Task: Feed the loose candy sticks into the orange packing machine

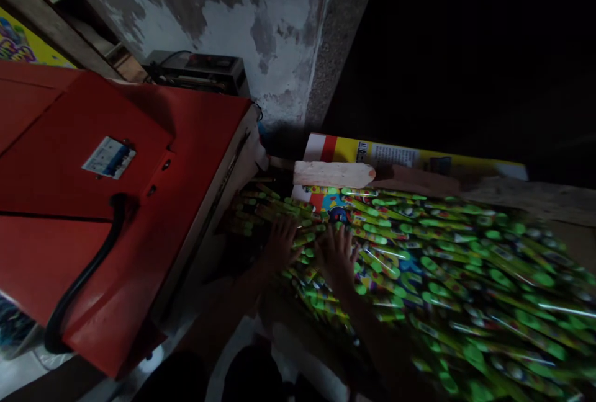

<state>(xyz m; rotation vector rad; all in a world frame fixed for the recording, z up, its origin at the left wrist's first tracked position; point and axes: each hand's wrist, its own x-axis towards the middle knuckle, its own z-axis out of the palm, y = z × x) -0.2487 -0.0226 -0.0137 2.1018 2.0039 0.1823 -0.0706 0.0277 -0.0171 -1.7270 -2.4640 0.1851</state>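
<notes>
Slim green-capped tubes with yellow-green printed labels lie in a wide, loose heap. My left hand reaches over the heap's near-left end, palm down, its fingers stretched out across some tubes. Just to its right, my right hand rests on the tubes with its fingers spread. Neither hand has its fingers wrapped around a tube. The scene is dim and slightly blurred, so how firmly the fingertips press cannot be made out.
A red machine with a black hose fills the left side. A pale wooden piece borders the heap's far edge, and a printed yellow cardboard sheet shows behind it. A peeling wall stands beyond.
</notes>
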